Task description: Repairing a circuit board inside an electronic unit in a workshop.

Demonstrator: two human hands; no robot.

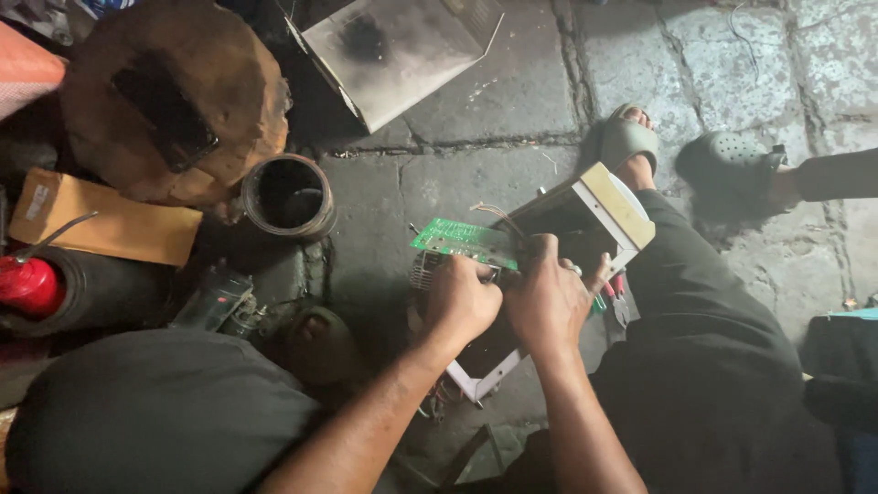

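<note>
Down at centre of the head view, both hands work at an opened white appliance casing (615,212) on the stone floor (512,101). My left hand (462,300) is curled tight at the edge of the green circuit board (462,240); my right hand (549,297) is closed just beside it, contents hidden. I judge board removal is mid-step; next wants a careful lift clear of wires. Casing holds the board; metal ring (289,195) looks empty.

Single head-worn view, looking steeply down, close over the lap and stone floor (512,101)
</note>
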